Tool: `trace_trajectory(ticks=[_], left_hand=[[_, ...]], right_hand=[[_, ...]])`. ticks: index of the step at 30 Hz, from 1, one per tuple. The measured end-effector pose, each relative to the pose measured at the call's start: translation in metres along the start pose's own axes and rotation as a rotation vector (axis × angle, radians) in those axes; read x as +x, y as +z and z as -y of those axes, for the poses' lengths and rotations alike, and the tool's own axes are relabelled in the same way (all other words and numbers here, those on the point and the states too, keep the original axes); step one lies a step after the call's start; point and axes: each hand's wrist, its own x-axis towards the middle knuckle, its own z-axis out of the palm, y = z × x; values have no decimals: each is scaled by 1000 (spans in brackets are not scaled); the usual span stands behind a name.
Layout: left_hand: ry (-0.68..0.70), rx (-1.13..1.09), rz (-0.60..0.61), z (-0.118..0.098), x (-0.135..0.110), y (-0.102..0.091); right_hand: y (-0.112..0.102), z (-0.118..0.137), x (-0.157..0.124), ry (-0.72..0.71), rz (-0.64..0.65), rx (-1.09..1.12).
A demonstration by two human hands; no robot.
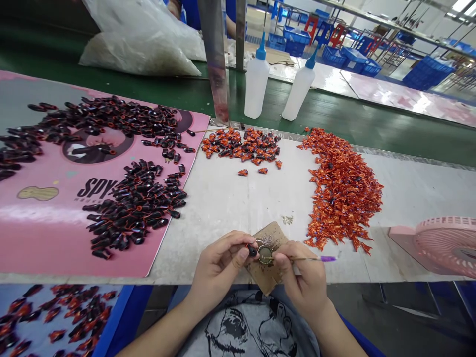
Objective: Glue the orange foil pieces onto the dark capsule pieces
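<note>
My left hand pinches a small black-and-orange piece between thumb and fingers at the table's near edge. My right hand is closed on a thin stick with a purple end, its tip over a small round glue dish. The dish sits on a scrap of brown cardboard between both hands. Black pieces lie in heaps on a pink printed sheet to the left. Orange foil pieces are piled to the right, and a smaller mixed pile lies further back.
Two white squeeze bottles with blue caps stand behind the piles on a green belt. A metal post rises at the back centre. A pink fan lies at the right edge. A blue tray holds more pieces lower left.
</note>
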Motion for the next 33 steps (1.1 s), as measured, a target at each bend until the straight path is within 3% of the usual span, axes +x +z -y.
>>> trace_trajectory(ticks=[3, 7, 33], left_hand=[[-12, 4, 20, -1, 1, 0], [-16, -1, 36, -1, 1, 0], [67, 83, 84, 1, 0, -2]], right_hand=[[-2, 5, -2, 93, -62, 189], [-3, 12, -1, 84, -129, 339], [6, 14, 4, 48, -165, 370]])
